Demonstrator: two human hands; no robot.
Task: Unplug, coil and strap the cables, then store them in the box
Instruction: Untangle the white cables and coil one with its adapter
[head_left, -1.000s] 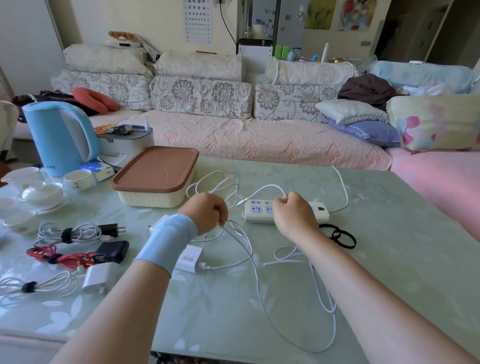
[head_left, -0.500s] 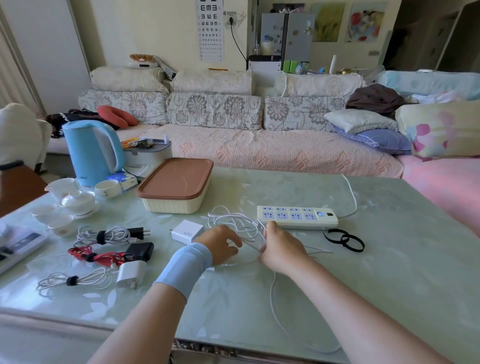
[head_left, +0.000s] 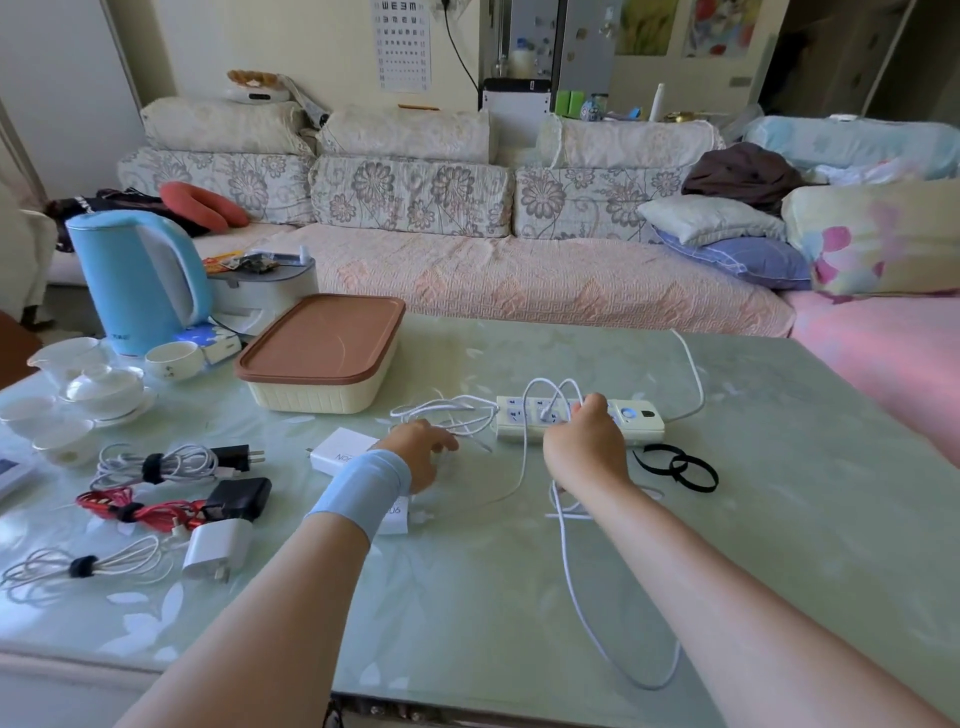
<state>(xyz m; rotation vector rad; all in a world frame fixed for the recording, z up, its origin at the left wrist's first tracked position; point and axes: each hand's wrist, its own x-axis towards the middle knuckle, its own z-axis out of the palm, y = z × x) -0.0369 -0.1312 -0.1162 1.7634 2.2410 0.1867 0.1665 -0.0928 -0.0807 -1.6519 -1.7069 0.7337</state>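
Note:
A white power strip (head_left: 639, 423) lies across the middle of the glass table. My right hand (head_left: 584, 447) holds a white cable (head_left: 571, 587) up in a loop over the strip; the cable trails down to the table's near edge. My left hand (head_left: 421, 452), with a blue wristband, rests on the table by a loose bundle of white cable (head_left: 447, 415), fingers relaxed. Two white chargers (head_left: 337, 449) lie beside the left wrist. Black straps (head_left: 680, 470) lie to the right of the right hand. The cream box with a brown lid (head_left: 322, 353) stands shut behind.
Three strapped cable coils with chargers (head_left: 156, 462) lie at the left, white, red and white. A blue kettle (head_left: 137, 280) and white teaware (head_left: 98, 384) stand at the far left. A sofa runs behind the table; the strip's own cord (head_left: 693, 374) leads to the far edge.
My right hand has risen from the table to the power strip, lifting the white cable into a loop. My left hand let go of the cable and opened.

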